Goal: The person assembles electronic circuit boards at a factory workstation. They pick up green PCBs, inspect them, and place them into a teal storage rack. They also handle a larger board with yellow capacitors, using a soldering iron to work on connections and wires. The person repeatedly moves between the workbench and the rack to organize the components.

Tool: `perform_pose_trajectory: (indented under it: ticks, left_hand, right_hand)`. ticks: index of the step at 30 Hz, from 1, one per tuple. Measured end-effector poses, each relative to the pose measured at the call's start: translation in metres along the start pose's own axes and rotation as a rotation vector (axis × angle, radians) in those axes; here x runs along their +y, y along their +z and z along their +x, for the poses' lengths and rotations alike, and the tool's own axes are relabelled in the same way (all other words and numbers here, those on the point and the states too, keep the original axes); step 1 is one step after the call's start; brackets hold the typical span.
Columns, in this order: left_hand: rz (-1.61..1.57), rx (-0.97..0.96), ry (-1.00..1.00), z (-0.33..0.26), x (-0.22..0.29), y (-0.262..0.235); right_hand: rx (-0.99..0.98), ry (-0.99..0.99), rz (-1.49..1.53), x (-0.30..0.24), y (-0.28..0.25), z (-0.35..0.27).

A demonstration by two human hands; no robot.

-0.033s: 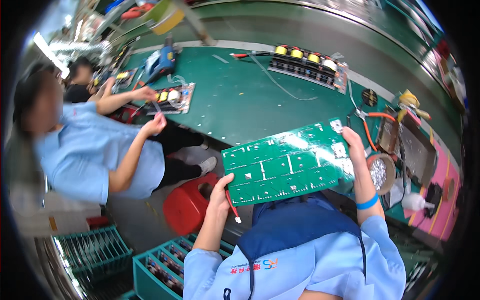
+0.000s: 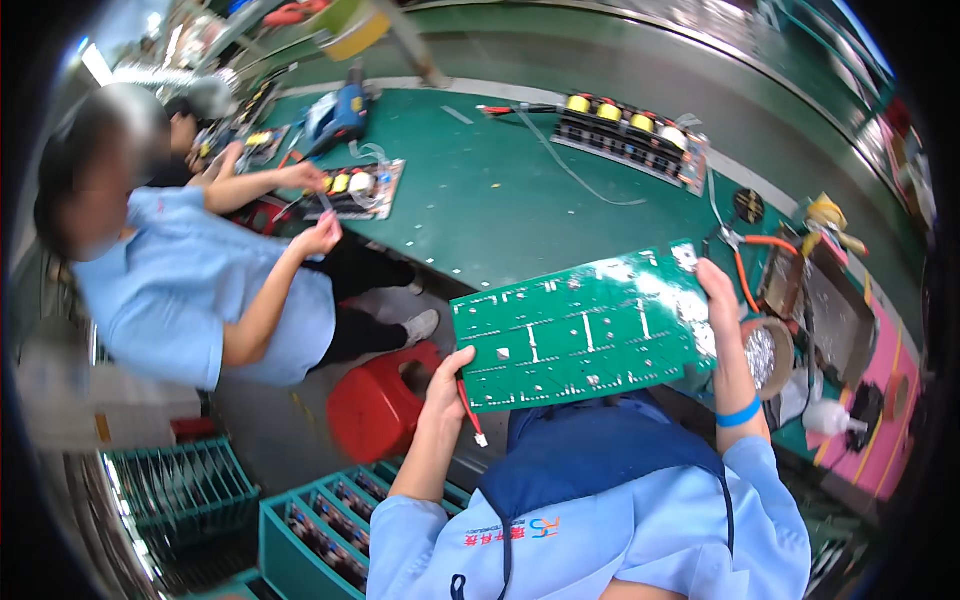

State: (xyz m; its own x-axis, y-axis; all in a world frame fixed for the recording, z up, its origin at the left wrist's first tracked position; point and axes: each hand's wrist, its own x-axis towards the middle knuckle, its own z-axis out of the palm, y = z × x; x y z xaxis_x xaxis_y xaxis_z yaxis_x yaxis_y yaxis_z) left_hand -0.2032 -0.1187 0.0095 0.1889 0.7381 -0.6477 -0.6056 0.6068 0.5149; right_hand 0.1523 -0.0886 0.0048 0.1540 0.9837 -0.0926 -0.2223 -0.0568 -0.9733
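Observation:
A large green circuit board (image 2: 575, 325) is held up in front of my body, its solder side facing me. My left hand (image 2: 448, 385) grips its lower left corner, thumb on the face. At the opposite edge my right hand (image 2: 718, 290) is closed on the upper right corner, beside shiny solder patches. From the left edge of the board hangs a short red wire lead (image 2: 467, 402) with a white connector (image 2: 481, 440). Whatever is mounted on the board's far side is hidden.
On the green bench (image 2: 440, 190) stand a finished-looking board (image 2: 630, 140), pliers (image 2: 740, 240) and a blue heat gun (image 2: 345, 118). A co-worker (image 2: 210, 270) at left handles another board (image 2: 355, 188). A red stool (image 2: 372, 410) and slotted green crates (image 2: 320, 530) are below; a solder-filled cup (image 2: 765, 355) sits right.
The bench, the co-worker and the stool appear slightly shifted in the view, mostly to the right. Both my hands keep their hold on the circuit board.

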Motion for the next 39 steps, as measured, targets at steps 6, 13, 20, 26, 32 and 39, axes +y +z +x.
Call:
perform_pose_trajectory:
  ticks: [6,13,20,26,32,39]
  left_hand:
    - [-0.097,-0.143,0.193,-0.029,-0.026,-0.014]
    - [-0.097,-0.107,0.356,-0.066,-0.045,-0.022]
    - [-0.111,0.108,0.411,-0.106,-0.054,-0.029]
    - [-0.186,0.235,0.472,-0.13,-0.068,-0.056]
    - [-0.562,0.232,0.627,-0.205,-0.085,-0.105]
    - [-0.547,0.129,0.659,-0.31,-0.1,-0.149]
  right_hand:
    - [-0.151,-0.158,-0.025,-0.041,0.011,-0.008]
    - [-0.275,-0.151,0.084,-0.034,0.025,-0.001]
    - [-0.382,-0.108,0.015,-0.025,0.06,-0.002]
    - [-0.553,-0.098,-0.039,-0.015,0.098,-0.004]
    - [-0.686,0.044,0.019,0.015,0.166,-0.023]
    - [-1.074,0.255,0.363,0.052,0.276,-0.095]
